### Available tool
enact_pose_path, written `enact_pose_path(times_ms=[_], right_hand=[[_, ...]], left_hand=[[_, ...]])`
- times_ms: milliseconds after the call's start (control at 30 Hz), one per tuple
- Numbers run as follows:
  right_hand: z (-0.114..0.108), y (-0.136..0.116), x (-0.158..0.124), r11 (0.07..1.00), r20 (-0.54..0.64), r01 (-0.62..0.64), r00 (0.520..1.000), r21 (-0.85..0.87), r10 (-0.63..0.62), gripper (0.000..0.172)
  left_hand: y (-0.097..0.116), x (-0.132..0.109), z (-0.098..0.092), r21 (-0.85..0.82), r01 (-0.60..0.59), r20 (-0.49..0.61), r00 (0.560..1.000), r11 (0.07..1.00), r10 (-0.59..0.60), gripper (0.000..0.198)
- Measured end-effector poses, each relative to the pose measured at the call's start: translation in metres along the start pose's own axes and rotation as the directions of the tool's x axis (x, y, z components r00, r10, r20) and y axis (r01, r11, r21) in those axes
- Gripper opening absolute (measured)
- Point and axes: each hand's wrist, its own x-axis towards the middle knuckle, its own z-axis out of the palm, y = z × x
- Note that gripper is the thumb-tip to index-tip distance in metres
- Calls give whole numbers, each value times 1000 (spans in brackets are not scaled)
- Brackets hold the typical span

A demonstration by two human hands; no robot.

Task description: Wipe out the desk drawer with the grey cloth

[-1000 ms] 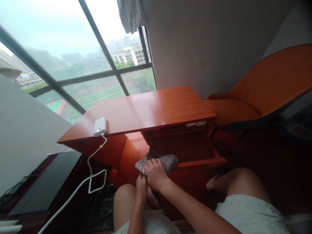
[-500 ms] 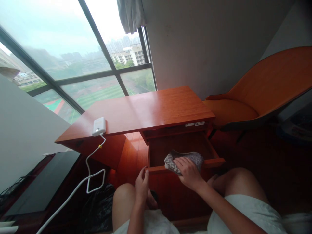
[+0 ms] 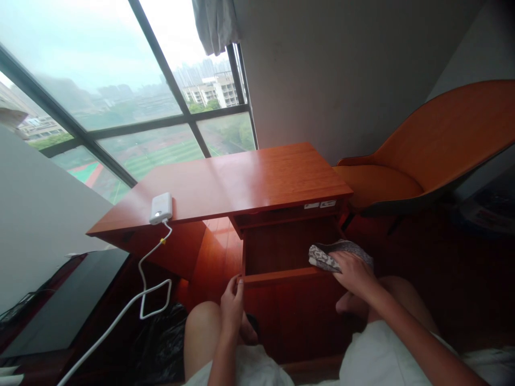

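Observation:
A reddish-brown wooden drawer (image 3: 277, 275) is pulled out from beneath the desk top. My left hand (image 3: 232, 300) grips the front left corner of the drawer, thumb and fingers closed on its edge. At the drawer's right front corner, my right hand (image 3: 354, 273) holds a grey patterned cloth (image 3: 324, 258), which is bunched under the fingers and lies over the front edge. The cloth covers that corner. Inside the drawer, the visible part of the floor is bare wood.
On the desk top (image 3: 257, 177) lies a white power bank (image 3: 161, 208) with a white cable (image 3: 120, 316) hanging from it toward me. An orange chair (image 3: 402, 171) stands right of the desk. A black plastic bag (image 3: 163, 343) is on the floor beside my left leg.
My right hand has slid the cloth to the right along the drawer's front edge, to its right corner. The left hand stays at the left corner.

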Motion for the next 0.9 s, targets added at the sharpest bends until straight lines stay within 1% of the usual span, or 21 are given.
enact_pose_path(times_ms=[167, 300, 433, 600, 700, 767, 833, 900], right_hand=[[-3, -24, 1, 999, 10, -19, 1000, -41, 20, 31], [-2, -30, -5, 999, 27, -26, 999, -23, 26, 29], [-6, -30, -10, 998, 102, -55, 993, 3, 55, 30], [-11, -26, -8, 998, 240, -56, 969, 17, 51, 27], [-14, -23, 4, 995, 323, -98, 942, -1, 93, 26], [-22, -23, 18, 993, 329, -119, 937, -21, 119, 25], [-35, -25, 35, 988, 281, -142, 948, -56, 152, 26], [-49, -28, 52, 983, 197, -160, 965, -92, 175, 27]], left_hand=[[1, 0, -2, 38, 14, 5, 1000, 999, -14, 42], [1, -1, 0, 40, 12, -20, 1000, 999, -12, 41], [0, 1, 3, -11, 7, -29, 1000, 1000, -7, 39], [2, 0, 2, -38, 20, 1, 1000, 999, -20, 39], [6, -2, 0, -42, 24, 16, 1000, 999, -23, 39], [9, -3, -1, -46, 28, 23, 999, 999, -27, 40], [11, -5, -2, -66, 27, 31, 999, 997, -25, 41], [13, -6, -3, -90, 22, 39, 999, 996, -19, 42]])
